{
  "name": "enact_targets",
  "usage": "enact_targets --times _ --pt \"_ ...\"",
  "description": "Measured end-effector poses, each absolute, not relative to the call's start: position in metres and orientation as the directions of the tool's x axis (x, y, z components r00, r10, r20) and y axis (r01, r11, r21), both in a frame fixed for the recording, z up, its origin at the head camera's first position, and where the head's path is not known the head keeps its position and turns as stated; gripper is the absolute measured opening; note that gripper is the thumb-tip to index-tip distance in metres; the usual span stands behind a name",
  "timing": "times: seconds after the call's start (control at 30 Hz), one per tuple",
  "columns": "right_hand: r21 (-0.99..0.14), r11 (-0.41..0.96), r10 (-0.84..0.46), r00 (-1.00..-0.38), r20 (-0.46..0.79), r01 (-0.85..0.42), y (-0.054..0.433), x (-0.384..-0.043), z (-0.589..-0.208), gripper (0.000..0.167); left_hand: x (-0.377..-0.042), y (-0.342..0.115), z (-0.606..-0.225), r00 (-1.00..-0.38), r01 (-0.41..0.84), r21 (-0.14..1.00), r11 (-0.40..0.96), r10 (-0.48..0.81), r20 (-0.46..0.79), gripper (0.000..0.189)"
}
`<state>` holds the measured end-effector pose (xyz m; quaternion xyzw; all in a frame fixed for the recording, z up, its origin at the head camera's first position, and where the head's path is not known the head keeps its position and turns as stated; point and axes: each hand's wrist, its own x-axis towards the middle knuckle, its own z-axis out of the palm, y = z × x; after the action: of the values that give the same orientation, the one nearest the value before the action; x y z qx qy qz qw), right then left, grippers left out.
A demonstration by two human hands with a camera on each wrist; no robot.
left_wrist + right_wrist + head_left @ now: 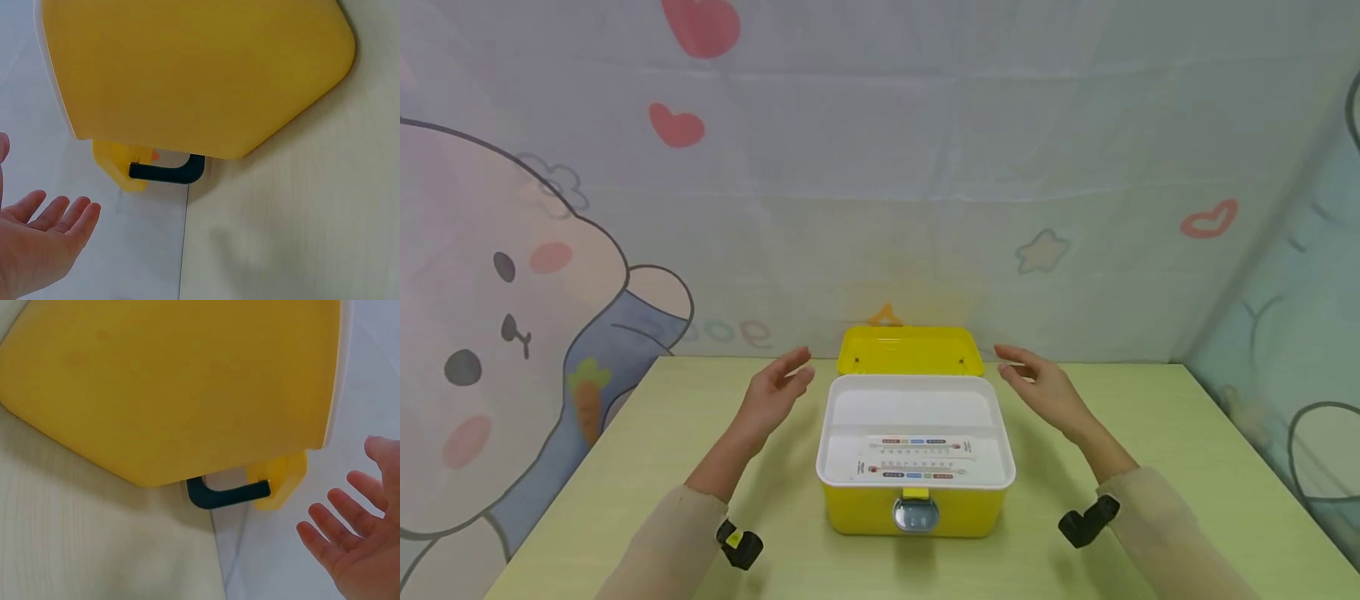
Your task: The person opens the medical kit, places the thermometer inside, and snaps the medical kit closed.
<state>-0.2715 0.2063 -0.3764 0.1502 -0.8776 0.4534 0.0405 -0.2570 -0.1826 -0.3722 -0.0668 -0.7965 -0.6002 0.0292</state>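
Observation:
A yellow box (850,510) with a white inner tray (910,398) stands on the table, its yellow lid (910,350) swung back behind it. Two thermometers (917,471) lie flat in the tray. On the front is a clear latch (916,515). My left hand (772,392) hovers left of the box near the lid, fingers relaxed and holding nothing. To the right of the box, my right hand (1041,387) is held in the air the same way. Both wrist views show a dark green handle (172,174) at the box's back, apart from the fingers.
The pale wooden table (1120,433) extends on both sides of the box. A printed curtain (880,167) hangs right behind the table's back edge, and another patterned cloth (1300,333) hangs at the right. Each wrist wears a small black camera (741,546).

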Motion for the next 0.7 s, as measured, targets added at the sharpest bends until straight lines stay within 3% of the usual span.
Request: enact_targets --times 0.7 --pt "-0.815 0.547 -0.270 -0.962 0.044 -0.191 0.211 -0.298 -0.385 0.066 -0.283 -0.174 -0.373 -0.996 0.051 0.985 0.166 0.078 0.038 0.053"
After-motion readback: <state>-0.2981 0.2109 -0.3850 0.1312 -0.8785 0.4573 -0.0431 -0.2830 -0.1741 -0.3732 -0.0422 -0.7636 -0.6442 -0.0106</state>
